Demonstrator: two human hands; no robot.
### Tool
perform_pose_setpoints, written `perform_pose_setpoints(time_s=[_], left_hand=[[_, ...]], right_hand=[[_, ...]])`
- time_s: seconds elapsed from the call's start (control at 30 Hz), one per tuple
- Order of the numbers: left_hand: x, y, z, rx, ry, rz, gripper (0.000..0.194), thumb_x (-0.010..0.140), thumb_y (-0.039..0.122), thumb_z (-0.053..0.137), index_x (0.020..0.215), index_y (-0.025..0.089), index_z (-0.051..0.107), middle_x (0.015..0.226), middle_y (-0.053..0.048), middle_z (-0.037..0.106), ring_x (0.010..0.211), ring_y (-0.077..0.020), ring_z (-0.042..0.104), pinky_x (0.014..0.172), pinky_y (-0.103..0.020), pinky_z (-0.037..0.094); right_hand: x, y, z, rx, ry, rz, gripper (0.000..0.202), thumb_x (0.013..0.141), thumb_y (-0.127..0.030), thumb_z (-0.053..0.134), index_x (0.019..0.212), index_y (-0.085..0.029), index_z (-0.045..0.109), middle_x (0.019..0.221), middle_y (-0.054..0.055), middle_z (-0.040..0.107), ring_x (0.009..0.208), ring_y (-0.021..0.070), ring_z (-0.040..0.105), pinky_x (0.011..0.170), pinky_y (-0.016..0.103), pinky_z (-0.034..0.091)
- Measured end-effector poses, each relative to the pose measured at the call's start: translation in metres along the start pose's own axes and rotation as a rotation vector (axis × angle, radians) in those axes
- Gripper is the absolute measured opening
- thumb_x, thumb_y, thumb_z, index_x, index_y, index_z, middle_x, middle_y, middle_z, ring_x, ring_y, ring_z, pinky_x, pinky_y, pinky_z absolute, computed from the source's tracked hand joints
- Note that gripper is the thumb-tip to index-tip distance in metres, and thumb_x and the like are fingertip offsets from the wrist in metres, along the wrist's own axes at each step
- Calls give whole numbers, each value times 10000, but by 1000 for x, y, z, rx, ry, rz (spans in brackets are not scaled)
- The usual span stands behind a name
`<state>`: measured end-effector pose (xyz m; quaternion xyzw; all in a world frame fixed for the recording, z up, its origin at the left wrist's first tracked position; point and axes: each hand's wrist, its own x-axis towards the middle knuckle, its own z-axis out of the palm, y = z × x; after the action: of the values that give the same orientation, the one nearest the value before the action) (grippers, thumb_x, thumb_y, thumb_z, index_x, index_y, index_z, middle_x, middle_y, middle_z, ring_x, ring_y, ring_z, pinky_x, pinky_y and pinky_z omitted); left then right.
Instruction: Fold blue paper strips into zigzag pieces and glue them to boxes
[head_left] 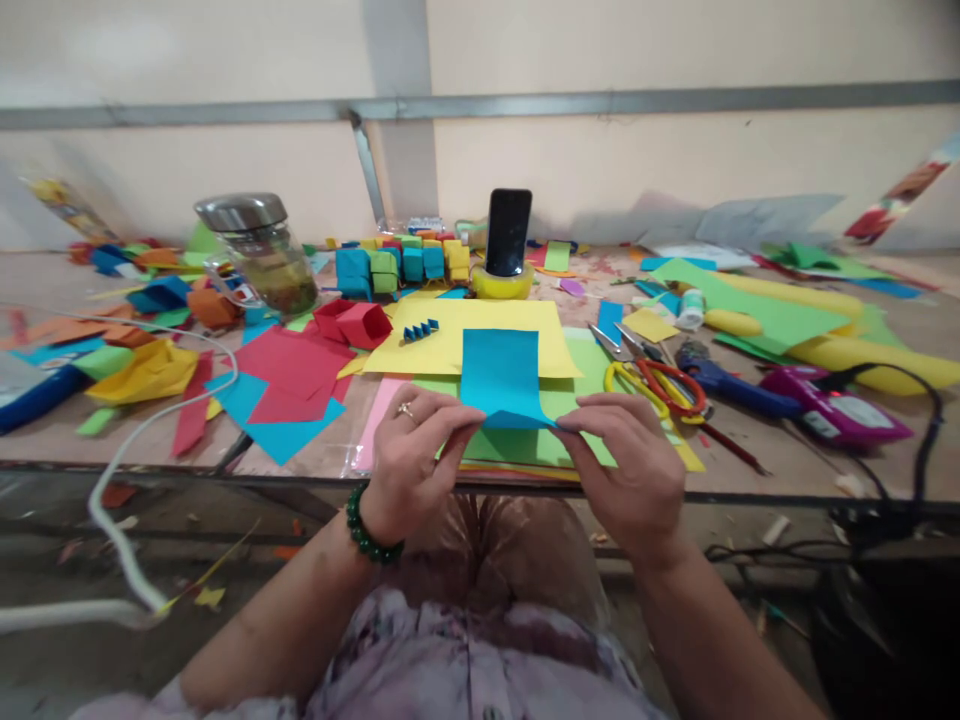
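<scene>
Centrally, a blue paper sheet (pixel 500 365) stretches between the person's two hands, its near edge bent and raised. At its lower left corner, the left hand (pixel 416 465) pinches the paper between thumb and forefinger; a ring (pixel 405 409) sits on one finger and a dark green bead bracelet (pixel 367 525) circles the wrist. At the lower right corner, the right hand (pixel 630 465) grips the same sheet, its thumb and forefinger closed on the edge. Behind the blue paper, in the middle of the frame, lies a yellow sheet (pixel 412 355) with a small zigzag-folded blue piece (pixel 421 330) on it, and beneath the hands shows a green sheet (pixel 517 447). Just beyond the right hand, right of centre, yellow-handled scissors (pixel 637 385) lie beside red-handled scissors (pixel 679 390), and further right are a blue glue gun (pixel 739 385) and a purple device (pixel 832 405). At upper centre, a phone (pixel 508 232) stands upright in a yellow holder (pixel 501 284), with colourful paper boxes (pixel 412 265) clustered to its left. Red sheets (pixel 289 365) spread left of centre, and a lidded glass jar (pixel 274 265) stands at upper left.
</scene>
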<state>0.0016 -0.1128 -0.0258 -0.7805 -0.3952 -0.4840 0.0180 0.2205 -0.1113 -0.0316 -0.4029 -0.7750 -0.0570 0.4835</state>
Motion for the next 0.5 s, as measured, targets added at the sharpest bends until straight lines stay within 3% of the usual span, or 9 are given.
perform_pose_setpoints(time_s=[0.1,0.2,0.33,0.5], left_hand=[[-10,0,-1,-19,-91,26,162,827,69,565,896,187,652,843,-37,646,804,-165,511,743,-309,436],[-21,0,-3,-88,-258,-76,161,854,73,521,867,183,636,854,-39,643,835,-172,511,743,-309,433],[-26,1,-8,-132,-397,-208,115,867,118,536,818,186,615,833,-18,640,827,-165,523,746,-306,416],[-22,3,-10,-145,-438,-298,92,880,180,544,813,194,606,828,-5,636,813,-160,527,747,-305,402]], right_hand=[[-6,4,-3,56,-172,-75,141,796,-87,613,870,-206,628,923,50,703,943,208,583,839,359,497],[-17,7,-6,159,-345,-17,187,829,-76,556,948,-200,628,879,46,692,863,178,594,748,309,519],[-23,6,-8,248,-388,47,129,827,-136,612,923,-210,657,880,43,691,861,172,597,750,307,511],[-20,1,-10,305,-380,176,60,826,-165,629,851,-207,663,853,40,685,849,164,606,757,295,500]])
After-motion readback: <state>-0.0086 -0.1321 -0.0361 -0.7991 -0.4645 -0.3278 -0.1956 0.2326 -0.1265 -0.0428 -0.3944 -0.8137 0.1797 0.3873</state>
